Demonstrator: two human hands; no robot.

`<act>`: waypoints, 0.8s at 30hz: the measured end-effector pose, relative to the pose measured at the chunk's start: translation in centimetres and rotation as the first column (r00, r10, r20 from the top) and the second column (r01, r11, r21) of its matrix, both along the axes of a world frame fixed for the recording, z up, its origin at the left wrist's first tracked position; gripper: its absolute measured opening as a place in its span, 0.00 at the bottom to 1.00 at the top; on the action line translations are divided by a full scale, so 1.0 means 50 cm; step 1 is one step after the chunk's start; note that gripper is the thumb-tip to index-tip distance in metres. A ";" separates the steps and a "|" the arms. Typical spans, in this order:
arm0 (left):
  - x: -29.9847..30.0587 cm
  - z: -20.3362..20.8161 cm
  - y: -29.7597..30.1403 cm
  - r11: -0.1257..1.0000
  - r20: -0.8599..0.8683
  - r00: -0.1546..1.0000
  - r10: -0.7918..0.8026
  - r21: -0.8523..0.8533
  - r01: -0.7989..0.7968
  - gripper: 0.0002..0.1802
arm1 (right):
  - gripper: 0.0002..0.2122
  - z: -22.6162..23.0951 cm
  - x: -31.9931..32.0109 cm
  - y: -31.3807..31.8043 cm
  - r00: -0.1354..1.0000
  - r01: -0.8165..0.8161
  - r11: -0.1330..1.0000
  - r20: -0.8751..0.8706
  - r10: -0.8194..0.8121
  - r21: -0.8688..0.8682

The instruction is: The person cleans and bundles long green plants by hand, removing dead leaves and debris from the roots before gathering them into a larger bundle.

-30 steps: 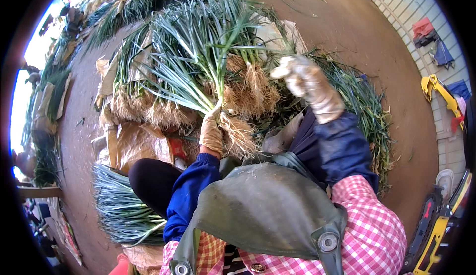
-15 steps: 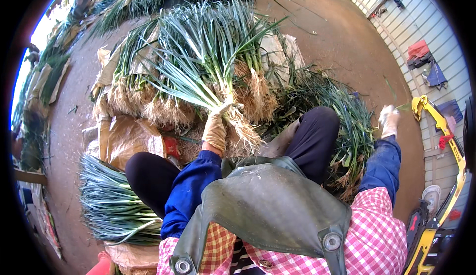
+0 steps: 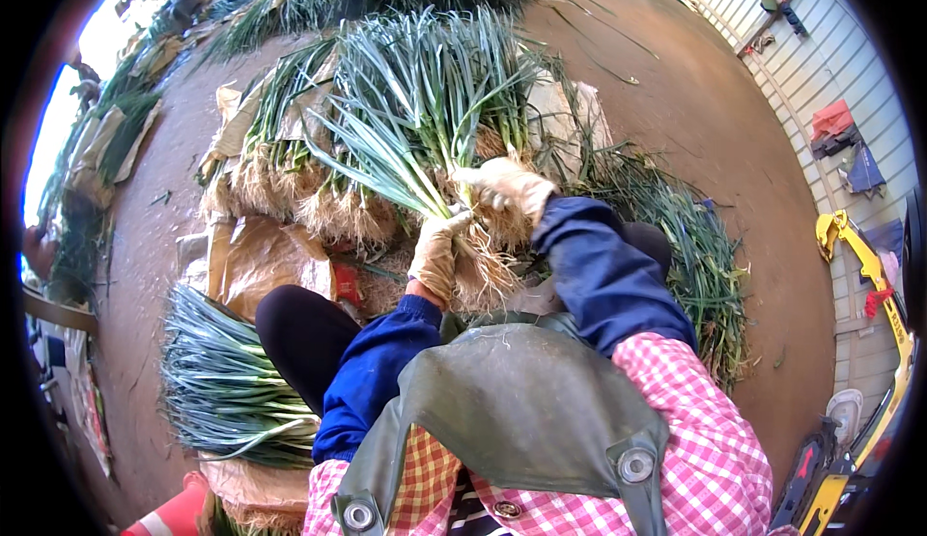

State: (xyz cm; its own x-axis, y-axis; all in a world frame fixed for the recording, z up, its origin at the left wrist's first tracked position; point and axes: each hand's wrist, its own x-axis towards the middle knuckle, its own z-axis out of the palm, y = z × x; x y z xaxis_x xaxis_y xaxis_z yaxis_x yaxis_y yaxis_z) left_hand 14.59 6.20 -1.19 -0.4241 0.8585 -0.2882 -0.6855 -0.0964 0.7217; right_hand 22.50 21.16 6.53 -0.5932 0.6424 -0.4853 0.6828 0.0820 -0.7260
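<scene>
My gloved left hand is wrapped round a few green onions just above their pale, stringy roots. Their leaves fan up and to the left. Right beside them, my gloved right hand has its fingers bent in at the white stems; what they pinch is hidden. Behind both hands stands a big bundle of green onions, roots toward me. To its left, more bunches with tan roots lean on sacking. On my lower left lies a flat pile of green onions with their leaves pointing left.
A heap of loose green leaves lies on the brown floor at my right. Brown wrapping sits by my left knee. A yellow jointed arm stands along the ribbed wall at right. More onions line the far left.
My right hand has come in from far right, over the floor, to the stems beside my left hand. A leaf scrap by it then no longer shows. My left hand keeps its grip.
</scene>
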 end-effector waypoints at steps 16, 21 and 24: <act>0.061 -0.012 -0.029 0.972 0.229 0.944 -0.236 0.042 0.233 0.15 | 0.25 -0.121 0.048 0.021 0.885 0.128 0.847 -0.326 -0.333 -0.516; 0.044 -0.016 -0.059 0.976 0.037 0.980 -0.196 -0.088 0.198 0.12 | 0.24 -0.036 0.032 -0.030 0.968 -0.235 0.919 0.166 0.190 0.317; 0.058 0.000 -0.051 0.989 0.107 0.986 -0.127 -0.067 0.134 0.11 | 0.21 -0.029 0.039 -0.056 0.980 -0.172 0.883 0.167 0.108 0.438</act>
State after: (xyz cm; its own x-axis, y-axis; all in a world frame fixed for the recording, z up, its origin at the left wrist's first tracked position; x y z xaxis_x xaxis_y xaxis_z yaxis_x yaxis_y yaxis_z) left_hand 17.48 3.64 -1.20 -0.2751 0.8795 -0.3883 -0.7589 0.0493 0.6493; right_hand 24.46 18.33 5.10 -0.6428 0.7253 -0.2466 0.7280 0.4782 -0.4912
